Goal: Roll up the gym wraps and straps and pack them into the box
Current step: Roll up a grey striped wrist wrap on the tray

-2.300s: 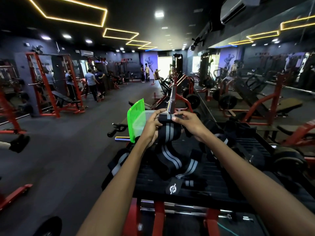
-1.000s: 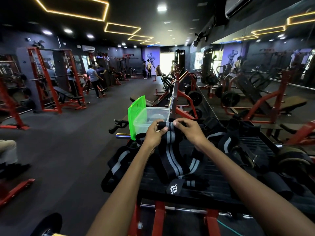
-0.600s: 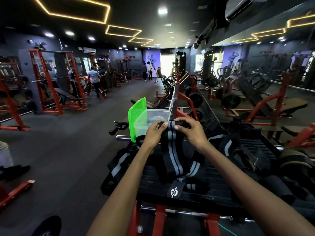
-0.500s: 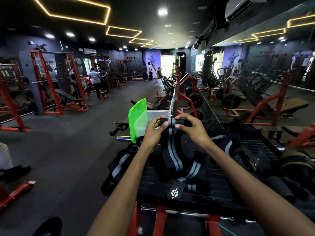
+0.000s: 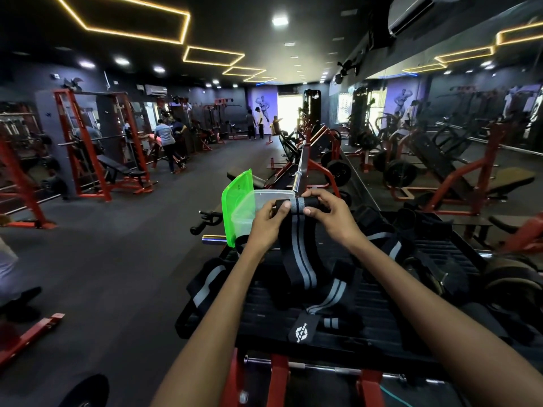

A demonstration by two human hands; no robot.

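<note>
both hands are up over the far end of the black bench (image 5: 367, 324), working one black wrap (image 5: 299, 259) with two grey stripes. the left hand (image 5: 269, 221) pinches the left end of the small roll at the top of the wrap, thumb on the near side and fingers (image 5: 271, 204) curled over it. the right hand (image 5: 330, 214) grips the right end of the same roll, thumb pressed against the striped face and fingers curled over the top. from the roll the wrap hangs down taut, then bends across the bench, ending in a black tab with a white logo (image 5: 301, 333) near the front edge.

just beyond the hands sits the clear plastic box (image 5: 258, 201), its green lid (image 5: 238, 205) standing upright on the left side. i cannot tell if anything lies inside it.

more black and grey wraps (image 5: 205, 284) lie loose on the bench: one droops over the left edge, others are heaped to the right of the right forearm.

a steel barbell (image 5: 301, 168) runs away behind the box. red weight machines (image 5: 97, 148) line the dark room, and a few people (image 5: 166, 142) stand far off on the left.
</note>
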